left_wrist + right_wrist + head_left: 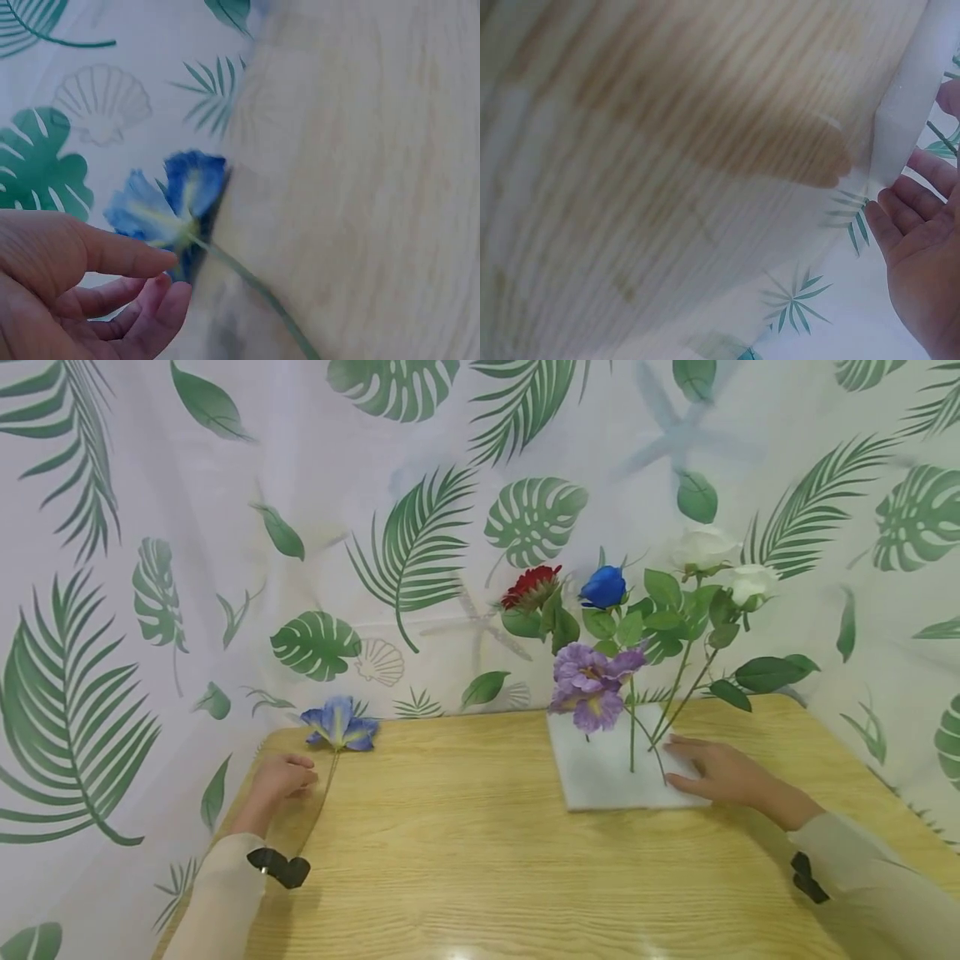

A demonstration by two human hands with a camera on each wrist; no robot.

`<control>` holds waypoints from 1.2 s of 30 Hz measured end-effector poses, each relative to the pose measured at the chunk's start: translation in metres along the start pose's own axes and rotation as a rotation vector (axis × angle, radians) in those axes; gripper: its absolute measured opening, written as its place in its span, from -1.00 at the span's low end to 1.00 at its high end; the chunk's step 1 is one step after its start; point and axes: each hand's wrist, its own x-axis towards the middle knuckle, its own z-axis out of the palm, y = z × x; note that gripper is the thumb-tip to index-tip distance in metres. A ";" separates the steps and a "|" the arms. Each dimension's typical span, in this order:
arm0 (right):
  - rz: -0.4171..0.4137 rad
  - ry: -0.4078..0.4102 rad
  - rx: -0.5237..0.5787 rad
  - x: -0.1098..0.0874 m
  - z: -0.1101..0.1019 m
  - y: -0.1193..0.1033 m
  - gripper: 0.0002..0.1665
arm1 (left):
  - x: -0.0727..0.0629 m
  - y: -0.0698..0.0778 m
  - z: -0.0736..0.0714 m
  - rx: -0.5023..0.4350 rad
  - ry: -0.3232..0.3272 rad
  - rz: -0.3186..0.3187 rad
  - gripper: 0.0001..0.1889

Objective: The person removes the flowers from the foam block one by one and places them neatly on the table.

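A blue iris-like flower [340,724] lies at the table's left side, its thin stem [259,289] running toward the front. Beside that stem is my left hand [281,781], its fingers loosely bent and nothing pinched between thumb and forefinger. In the left wrist view the fingertips [169,262] overlap the lower petals. My right hand [723,772] rests at the right edge of a white foam board [592,785], fingers extended along it. Standing in the board are a purple flower [592,685], a red flower [532,587], a blue rose [603,587] and white roses [705,547].
The wooden table [450,852] reaches back to a curtain [315,468] printed with green leaves and shells. Leafy stems [678,685] lean and cross above the board, close to my right hand. A leafy sprig [772,674] juts out to the right.
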 end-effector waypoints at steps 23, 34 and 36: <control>0.002 -0.017 0.003 -0.004 -0.004 0.004 -0.31 | -0.002 0.119 0.161 -0.235 -0.358 0.403 -0.72; -0.013 0.007 -0.004 -0.001 0.001 0.004 -0.31 | -0.018 0.146 0.273 -0.353 -0.605 0.484 -0.69; -0.017 0.008 -0.008 -0.001 0.002 0.004 -0.31 | -0.019 0.147 0.287 -0.385 -0.613 0.487 -0.68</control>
